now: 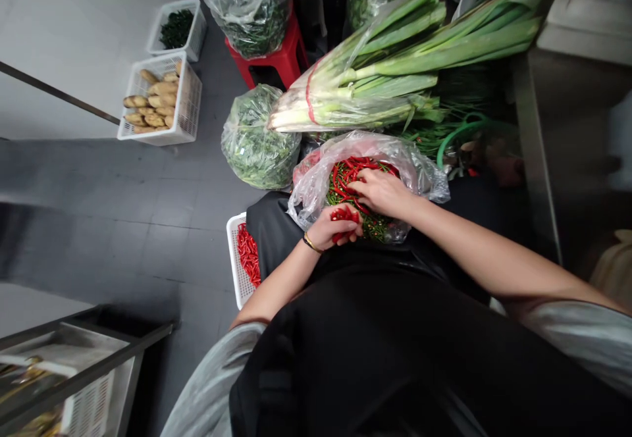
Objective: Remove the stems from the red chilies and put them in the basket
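Along the lower left, a metal trolley (pixel 74 371) stands on the grey tile floor (pixel 123 226). At the upper left, against the wall, a white plastic crate of ginger (pixel 160 98) sits just below a smaller crate of dark greens (pixel 176 29), both set out of the walkway. A white crate of red chilies (pixel 241 259) lies low beside the person's left side, within easy reach of the left hand (pixel 336 228). That hand is curled closed, its fingers wrapped around a small bunch of red chilies (pixel 344 216) above the bag, and a gold bangle (pixel 311 243) circles the wrist. A clear plastic bag of mixed red and green chilies (pixel 355 190) rests on the black apron (pixel 271 236) across the lap, its mouth rolled open so both hands can get in. The right hand (pixel 380 193) lies over the pile, fingers extended and slightly apart; whether it pinches anything is hard to tell. Beyond it, a tied bundle of leeks (pixel 355 91) lies beside a bagged mass of leafy greens (pixel 259 137), with a steel counter (pixel 536 154) at the right.
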### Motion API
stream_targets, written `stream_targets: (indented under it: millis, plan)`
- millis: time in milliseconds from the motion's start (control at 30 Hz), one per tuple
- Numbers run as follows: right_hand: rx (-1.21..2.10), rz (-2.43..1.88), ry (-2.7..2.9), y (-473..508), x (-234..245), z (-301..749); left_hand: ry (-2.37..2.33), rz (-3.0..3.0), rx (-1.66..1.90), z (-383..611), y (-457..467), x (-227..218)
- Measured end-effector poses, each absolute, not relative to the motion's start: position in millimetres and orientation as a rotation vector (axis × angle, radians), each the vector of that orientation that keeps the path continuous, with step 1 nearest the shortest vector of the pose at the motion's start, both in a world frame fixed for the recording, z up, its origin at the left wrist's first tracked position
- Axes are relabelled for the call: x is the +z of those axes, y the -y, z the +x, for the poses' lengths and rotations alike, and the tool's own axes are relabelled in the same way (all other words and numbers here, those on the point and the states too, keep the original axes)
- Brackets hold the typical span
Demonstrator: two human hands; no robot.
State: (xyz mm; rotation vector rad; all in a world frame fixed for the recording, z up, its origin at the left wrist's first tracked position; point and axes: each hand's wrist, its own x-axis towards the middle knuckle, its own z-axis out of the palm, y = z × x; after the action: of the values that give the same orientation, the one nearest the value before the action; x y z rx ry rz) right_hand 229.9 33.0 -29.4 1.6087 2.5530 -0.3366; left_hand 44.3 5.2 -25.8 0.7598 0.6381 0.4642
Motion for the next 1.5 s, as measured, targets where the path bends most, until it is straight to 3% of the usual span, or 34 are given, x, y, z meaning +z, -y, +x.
stream_targets:
  millis: [133, 233, 367, 500, 567, 633, 800, 1000, 1100, 1200, 1300, 1500]
  plan:
    - [-0.455, 1.430, -2.548, -57, -37, 213, -0.600, 0.790, 0.568, 30, -13, -24]
    - [-0.674, 1.622, -2.611, -67, -34, 230, -0.723, 0.737, 0.640, 35, -17, -24]
    - [-1.367, 1.987, -2.491, -67, -22, 256, -0.968, 0.734, 0.716, 58, -26, -27]
    - [-2.215, 1.995, -2.164, -50, -18, 254, -1.007, 0.856, 0.602, 74, -35, -26]
    - [-2.375, 2.155, -2.105, -38, -21, 248, -0.965, 0.772, 0.591, 75, -36, -25]
    - [-2.278, 2.226, -2.112, -25, -25, 243, -0.922, 0.646, 0.623, 74, -35, -25]
    - [-1.971, 1.832, -2.348, 1, -32, 232, -0.891, 0.592, 0.654, 71, -27, -26]
    - [-1.181, 1.319, -2.854, 22, -18, 238, -0.959, 0.604, 0.391, 67, -9, -28]
    - [-1.137, 1.074, -2.765, 36, -10, 245, -0.966, 0.613, 0.378, 66, 1, -28]
    - [-1.056, 1.348, -2.554, 38, -11, 251, -0.972, 0.604, 0.549, 63, 3, -25]
    - [-0.753, 1.799, -2.260, 29, -22, 253, -0.938, 0.578, 0.685, 56, -3, -23]
    - [-0.655, 1.741, -2.165, 7, -46, 249, -0.991, 0.550, 0.666, 50, -13, -26]
